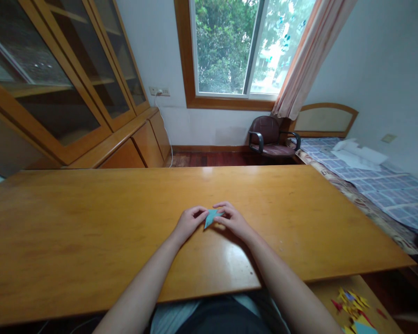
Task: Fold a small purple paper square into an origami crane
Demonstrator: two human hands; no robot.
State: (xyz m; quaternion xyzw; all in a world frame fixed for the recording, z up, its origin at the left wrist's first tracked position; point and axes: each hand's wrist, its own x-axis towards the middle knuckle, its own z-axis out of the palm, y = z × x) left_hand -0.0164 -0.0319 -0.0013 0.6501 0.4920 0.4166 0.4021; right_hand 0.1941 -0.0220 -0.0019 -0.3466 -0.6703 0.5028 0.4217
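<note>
A small piece of folded light-blue paper (211,218) is held between my two hands, just above the middle of the wooden table (90,232). It has pointed corners, one of them aimed down toward me. My left hand (192,219) pinches its left edge between thumb and fingers. On the other side, my right hand (232,219) grips the right part, with the thumb in front and the fingers curled behind. Part of the paper's right side is hidden by the right fingers.
Below the table's right front edge, an open drawer or low board (327,297) holds several yellow and red paper pieces (353,304) and a light-blue sheet (365,328). A maroon armchair (268,134), a bed (376,181) and a glass-door cabinet (125,144) stand beyond the table.
</note>
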